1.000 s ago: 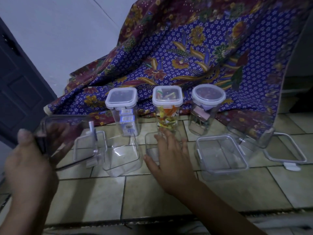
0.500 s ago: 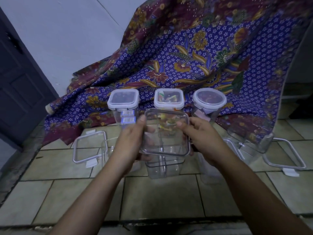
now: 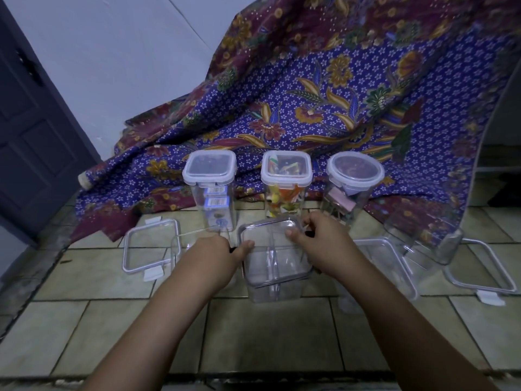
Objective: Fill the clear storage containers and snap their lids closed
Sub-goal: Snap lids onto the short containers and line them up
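Note:
A clear square container [image 3: 277,280] stands on the tiled floor in front of me. Both hands hold a clear lid [image 3: 267,227] over its top, tilted with the far edge raised. My left hand [image 3: 217,261] grips the lid's left side and my right hand [image 3: 324,244] grips its right side. Behind stand three closed containers: a square one [image 3: 210,176] with small boxes inside, a square one [image 3: 286,176] with colourful pieces, and a round one [image 3: 355,176]. I cannot tell whether anything is inside the container under the lid.
A loose lid [image 3: 149,246] lies at the left beside an open clear container [image 3: 180,244]. At the right sit another open container [image 3: 386,266], a tipped container [image 3: 431,244] and a loose lid [image 3: 482,269]. A patterned cloth [image 3: 338,94] hangs behind; a dark door [image 3: 33,122] at left.
My left hand brought a lid from the far left to the middle. Both hands have lowered it from chest height onto the container in front.

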